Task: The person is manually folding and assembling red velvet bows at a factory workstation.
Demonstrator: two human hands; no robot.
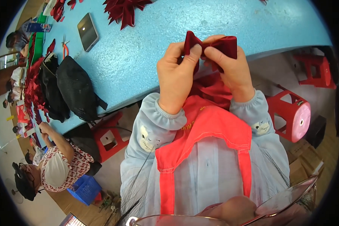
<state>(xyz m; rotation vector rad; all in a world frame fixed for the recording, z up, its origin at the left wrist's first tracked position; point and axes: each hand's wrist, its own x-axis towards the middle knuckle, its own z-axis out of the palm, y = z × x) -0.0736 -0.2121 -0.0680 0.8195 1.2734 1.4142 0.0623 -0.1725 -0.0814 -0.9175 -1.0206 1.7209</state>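
A dark red velvet ribbon bow (226,46) is held up between my two hands, in front of my chest at the table's near edge. My left hand (177,73) pinches its left loop and middle, thumb on top. My right hand (233,69) grips the right loop close to the middle, with its thumb pressed on the front. The fingers behind the bow are mostly hidden. At the far side of the blue table (139,56) lies a pile of dark red velvet bows (125,10).
On the left of the table are a phone (88,32), pliers with orange handles (65,48) and black bags (77,84). Red stools (290,115) stand to the right. A co-worker (60,165) sits at the left near a blue crate (84,189).
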